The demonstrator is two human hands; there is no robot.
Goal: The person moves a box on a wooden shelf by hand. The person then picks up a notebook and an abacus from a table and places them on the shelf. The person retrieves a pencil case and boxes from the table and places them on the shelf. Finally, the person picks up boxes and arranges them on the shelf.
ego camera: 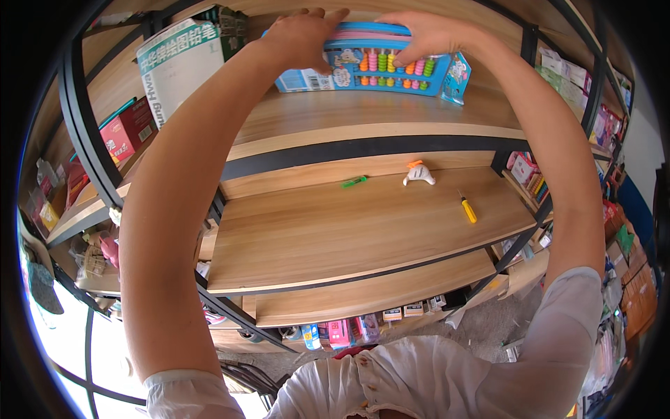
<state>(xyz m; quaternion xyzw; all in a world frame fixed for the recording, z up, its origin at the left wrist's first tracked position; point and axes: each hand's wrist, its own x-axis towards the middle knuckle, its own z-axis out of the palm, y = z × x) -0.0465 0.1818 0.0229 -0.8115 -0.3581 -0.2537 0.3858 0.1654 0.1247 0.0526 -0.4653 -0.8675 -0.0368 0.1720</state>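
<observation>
On the upper wooden shelf (366,110) stands a row of toy bead abacuses, with blue and pink top edges one behind another. The front blue abacus (390,86) has rows of coloured beads and a printed panel with a barcode. My left hand (309,42) grips its left part, thumb at the front and fingers over the top. At the upper right, my right hand (429,34) holds the same stack, its thumb against the beads. A blue printed packet (456,81) stands against the stack's right end. The backs of the abacuses are hidden.
A white carton bearing writing (178,68) stands left of my left hand. On the shelf below lie a yellow-handled screwdriver (468,210), a small green tool (354,182) and a white-and-orange object (419,173). Black metal posts (86,120) frame the shelves, with packaged goods (340,332) low down.
</observation>
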